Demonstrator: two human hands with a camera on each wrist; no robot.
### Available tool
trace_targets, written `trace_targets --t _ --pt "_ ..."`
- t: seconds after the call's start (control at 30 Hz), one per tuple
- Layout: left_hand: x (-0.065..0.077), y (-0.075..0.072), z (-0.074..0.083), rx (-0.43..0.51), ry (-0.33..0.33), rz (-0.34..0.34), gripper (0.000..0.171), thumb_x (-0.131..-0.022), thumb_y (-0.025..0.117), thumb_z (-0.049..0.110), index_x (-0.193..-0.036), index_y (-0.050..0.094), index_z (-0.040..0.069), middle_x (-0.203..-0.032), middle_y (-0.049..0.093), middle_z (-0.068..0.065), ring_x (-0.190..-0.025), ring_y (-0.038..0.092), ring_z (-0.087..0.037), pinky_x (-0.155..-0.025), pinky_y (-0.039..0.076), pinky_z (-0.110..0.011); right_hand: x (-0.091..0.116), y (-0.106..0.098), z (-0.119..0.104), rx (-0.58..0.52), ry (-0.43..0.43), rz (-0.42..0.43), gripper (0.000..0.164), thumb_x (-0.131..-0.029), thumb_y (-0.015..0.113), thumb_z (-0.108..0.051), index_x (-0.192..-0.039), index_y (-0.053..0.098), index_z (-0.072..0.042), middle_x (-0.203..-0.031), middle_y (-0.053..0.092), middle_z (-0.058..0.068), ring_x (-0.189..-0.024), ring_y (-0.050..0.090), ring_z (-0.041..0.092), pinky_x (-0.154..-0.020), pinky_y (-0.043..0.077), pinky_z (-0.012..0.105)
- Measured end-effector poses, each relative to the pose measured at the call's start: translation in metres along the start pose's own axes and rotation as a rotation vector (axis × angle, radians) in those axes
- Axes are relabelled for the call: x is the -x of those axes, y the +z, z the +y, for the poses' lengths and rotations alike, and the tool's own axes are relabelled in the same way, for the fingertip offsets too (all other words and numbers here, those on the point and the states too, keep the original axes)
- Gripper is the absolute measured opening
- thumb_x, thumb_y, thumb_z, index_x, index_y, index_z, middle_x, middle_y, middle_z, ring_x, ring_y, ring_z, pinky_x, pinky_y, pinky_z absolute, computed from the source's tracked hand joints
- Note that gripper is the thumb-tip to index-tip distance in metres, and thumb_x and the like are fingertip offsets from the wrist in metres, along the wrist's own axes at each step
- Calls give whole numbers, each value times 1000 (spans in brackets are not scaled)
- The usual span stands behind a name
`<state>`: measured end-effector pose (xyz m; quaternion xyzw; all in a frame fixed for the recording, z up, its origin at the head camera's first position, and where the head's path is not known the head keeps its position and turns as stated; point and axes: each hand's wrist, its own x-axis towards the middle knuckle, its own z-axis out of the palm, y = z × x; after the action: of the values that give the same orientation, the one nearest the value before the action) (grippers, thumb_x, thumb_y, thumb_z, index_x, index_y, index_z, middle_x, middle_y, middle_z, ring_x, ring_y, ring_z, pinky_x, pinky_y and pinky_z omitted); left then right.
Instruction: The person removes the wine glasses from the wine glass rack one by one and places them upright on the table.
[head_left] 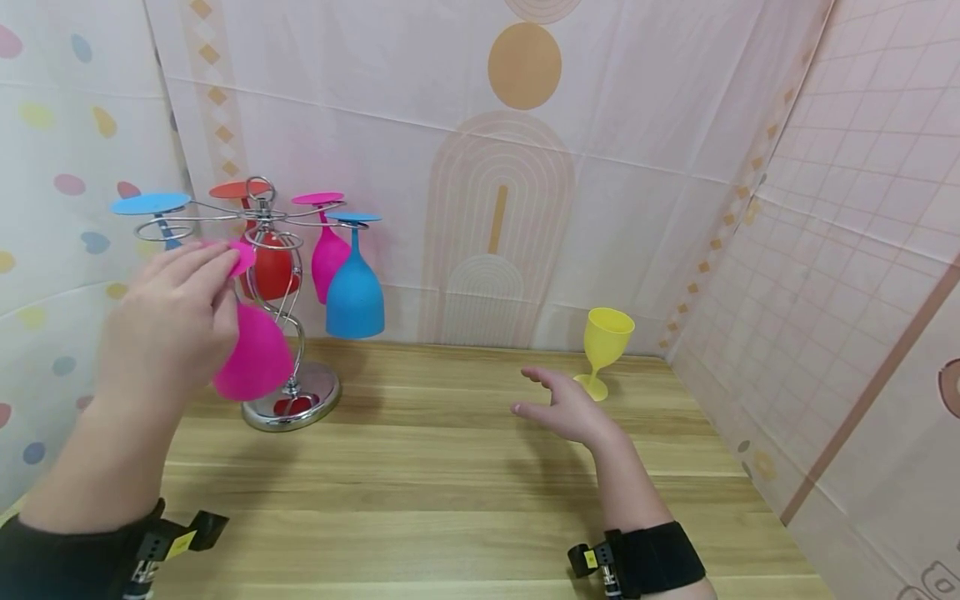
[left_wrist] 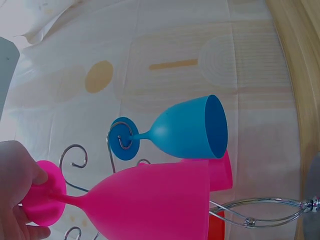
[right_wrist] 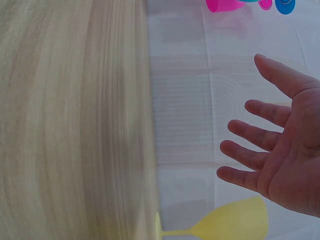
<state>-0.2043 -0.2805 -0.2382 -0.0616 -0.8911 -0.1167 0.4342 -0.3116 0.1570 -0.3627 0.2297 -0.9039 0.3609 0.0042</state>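
My left hand (head_left: 176,312) pinches the base of a pink goblet (head_left: 255,358), which hangs upside down in front of the chrome rack. In the left wrist view the fingers hold the pink goblet's round foot (left_wrist: 44,192) and its bowl points away from the hand. Several goblets hang inverted by their feet from the rack's wire loops (head_left: 262,218): a blue goblet (head_left: 356,292), another pink goblet (head_left: 328,258), a red goblet (head_left: 272,271) and a second blue one, mostly behind my left hand. My right hand (head_left: 566,408) hovers over the table with fingers spread, holding nothing.
A yellow goblet (head_left: 607,337) stands upright at the back right of the wooden table (head_left: 450,483), just beyond my right hand. The rack's round chrome base (head_left: 300,404) sits at the left. Patterned curtains (head_left: 645,167) enclose the back and sides.
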Motion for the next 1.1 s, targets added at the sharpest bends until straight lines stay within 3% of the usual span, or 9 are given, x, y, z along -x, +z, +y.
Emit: trace_targets --t 0.23,0.5,1.1 --pt "9 10 5 18 26 38 47 -95 63 8 -142 59 2 -139 59 -21 -136 47 -41 -94 46 -69 0 0 1 -8 0 -1 68 -91 76 -39 -149 52 -13 -151 52 6 -142 43 30 -111 40 52" --pt "18 25 11 34 23 -10 49 -94 69 11 -142 59 3 -139 60 -20 -135 48 -41 -91 49 -69 0 0 0 -7 2 0 68 -91 76 -39 -150 52 -13 -150 52 6 -141 43 30 -111 40 52" --pt "29 60 38 124 126 -40 54 -87 77 4 -139 62 3 -135 63 -19 -128 54 -43 -93 51 -63 -1 1 -4 -9 2 10 68 -90 77 -39 -149 52 -13 -150 52 6 -141 43 30 -112 39 51"
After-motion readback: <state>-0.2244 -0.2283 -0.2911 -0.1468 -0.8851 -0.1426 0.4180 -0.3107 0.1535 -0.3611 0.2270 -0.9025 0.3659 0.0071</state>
